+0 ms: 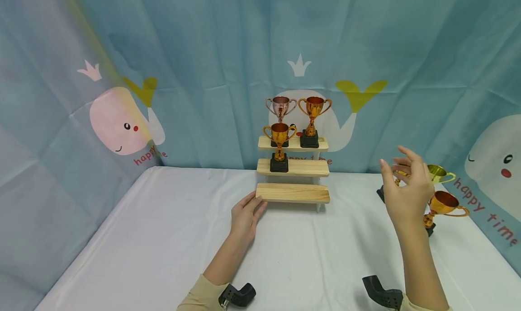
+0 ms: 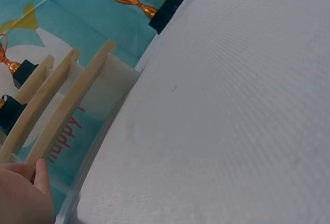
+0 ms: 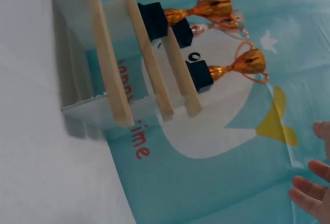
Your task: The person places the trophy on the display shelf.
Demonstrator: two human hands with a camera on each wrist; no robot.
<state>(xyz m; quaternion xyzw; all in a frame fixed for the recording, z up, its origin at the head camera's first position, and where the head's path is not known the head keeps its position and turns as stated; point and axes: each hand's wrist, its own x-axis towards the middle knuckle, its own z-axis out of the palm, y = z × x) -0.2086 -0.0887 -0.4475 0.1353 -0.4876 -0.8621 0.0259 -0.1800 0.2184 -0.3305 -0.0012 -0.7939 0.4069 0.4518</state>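
Note:
A three-step wooden shelf (image 1: 292, 192) stands at the back of the white table. Its top step carries a pink trophy (image 1: 281, 108) and an orange trophy (image 1: 314, 116); another orange trophy (image 1: 279, 143) stands on the middle step, and the bottom step is bare. My left hand (image 1: 249, 209) lies flat on the table, its straight fingers touching the left end of the bottom step. My right hand (image 1: 403, 177) is raised at the right with fingers spread, holding nothing. Just behind it on the table are a green-gold trophy (image 1: 438, 171) and an orange trophy (image 1: 444, 204). The right wrist view shows the shelf (image 3: 111, 79) sideways.
The white tablecloth (image 1: 171, 238) covers the table, whose edges drop off at left and right. A blue whale-print curtain (image 1: 195, 76) hangs close behind the shelf. Black wrist mounts (image 1: 238, 295) show at the bottom of the head view.

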